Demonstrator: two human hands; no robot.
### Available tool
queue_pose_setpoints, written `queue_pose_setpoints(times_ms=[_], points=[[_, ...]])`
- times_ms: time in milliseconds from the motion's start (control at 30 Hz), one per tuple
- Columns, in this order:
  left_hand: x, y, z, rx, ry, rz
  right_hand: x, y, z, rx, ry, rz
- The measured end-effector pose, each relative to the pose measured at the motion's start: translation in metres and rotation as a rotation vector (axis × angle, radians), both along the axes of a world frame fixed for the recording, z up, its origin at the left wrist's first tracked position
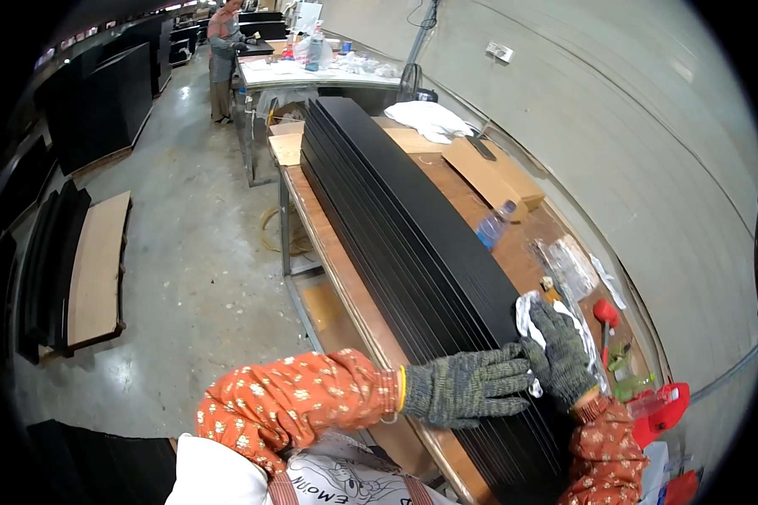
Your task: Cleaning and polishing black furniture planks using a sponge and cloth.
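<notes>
A tall stack of long black panels (413,244) runs lengthwise along a wooden-topped worktable (333,240). My left hand (472,387), in a dark grey-green knitted glove, lies across the near part of the stack, its fingers stretched toward the right. Beside those fingertips, my right hand (560,358), gloved the same way, presses a white cloth (524,318) onto the top panel. Parts of the cloth stick out around the right glove; the rest is hidden beneath it.
Right of the stack lie a plastic bottle (495,225), an opened cardboard box (488,172), clear plastic packaging (571,268) and a red-headed tool (605,316). Black boards (46,269) rest on the floor at left. Another person (223,63) stands by a farther table (320,80).
</notes>
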State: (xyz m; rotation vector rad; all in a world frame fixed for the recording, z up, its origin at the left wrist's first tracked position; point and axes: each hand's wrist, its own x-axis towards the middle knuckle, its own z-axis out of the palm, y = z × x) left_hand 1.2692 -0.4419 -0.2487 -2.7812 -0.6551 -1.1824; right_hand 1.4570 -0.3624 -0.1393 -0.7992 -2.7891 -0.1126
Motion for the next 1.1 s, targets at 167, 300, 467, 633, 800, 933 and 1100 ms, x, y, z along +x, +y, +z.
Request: queue_pose_setpoints(times_ms=[167,300,467,633,800,933,1100], points=[[-0.166,0.065,0.008,0.102,0.006,0.436,-0.003,0.008,-0.002,-0.079,-0.004,-0.024],[-0.226,0.090,0.000,0.165,-0.048,0.458,-0.053,0.038,-0.008,-0.156,0.030,-0.068],[-0.219,0.100,-0.024,0.135,-0.194,0.407,-0.197,0.119,0.000,-0.127,0.024,0.272],[-0.222,0.103,-0.028,0.116,-0.243,0.254,-0.360,0.193,-0.015,0.021,0.074,0.454],[-0.264,0.120,-0.014,0.146,-0.062,-0.030,-0.473,0.226,-0.009,-0.026,-0.061,0.199],[-0.369,0.152,-0.003,0.137,-0.118,0.210,-0.498,0.227,-0.005,-0.078,-0.101,0.148],[-0.442,0.187,-0.006,0.255,-0.091,0.163,-0.536,0.226,-0.006,0.013,-0.028,0.136]])
